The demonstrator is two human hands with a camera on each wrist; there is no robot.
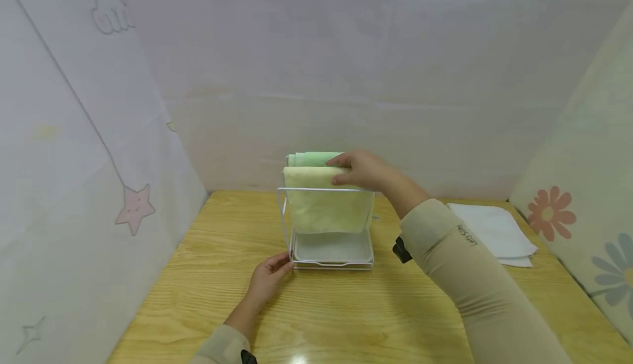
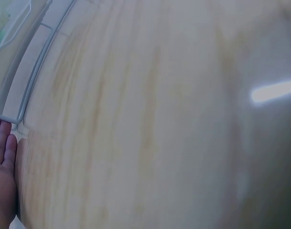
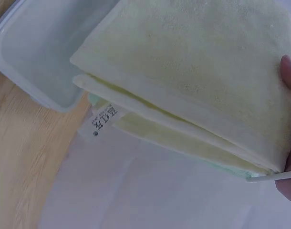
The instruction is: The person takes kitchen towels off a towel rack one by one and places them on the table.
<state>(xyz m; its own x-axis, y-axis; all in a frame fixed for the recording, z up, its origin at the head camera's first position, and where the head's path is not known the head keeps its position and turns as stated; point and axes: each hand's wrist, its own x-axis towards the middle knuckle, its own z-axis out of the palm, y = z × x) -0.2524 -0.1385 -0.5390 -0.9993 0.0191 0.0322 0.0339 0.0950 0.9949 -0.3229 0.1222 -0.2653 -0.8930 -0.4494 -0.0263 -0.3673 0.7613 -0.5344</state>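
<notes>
A white wire rack (image 1: pixel 283 222) stands on the table, with a folded yellow towel (image 1: pixel 326 210) hung over one of its bars. Behind it hangs a folded green towel (image 1: pixel 316 159). My right hand (image 1: pixel 366 171) pinches the yellow towel at its top right corner, thumb in front and fingers behind; in the right wrist view the thumb (image 3: pixel 289 74) lies on the cloth beside a white bar end (image 3: pixel 265 178). At the rack's lower front left corner, my left hand (image 1: pixel 269 277) grips the base wire with thumb and fingers. In the left wrist view its fingertips (image 2: pixel 2 131) meet the wire.
Under the towels, a shallow white tray (image 1: pixel 333 248) sits in the rack's base. Folded white cloth (image 1: pixel 489 232) lies at the right of the wooden table (image 1: pixel 212 276). Printed fabric walls (image 1: pixel 316 78) enclose the back and sides. A printed label (image 3: pixel 105 119) sticks out from the towels.
</notes>
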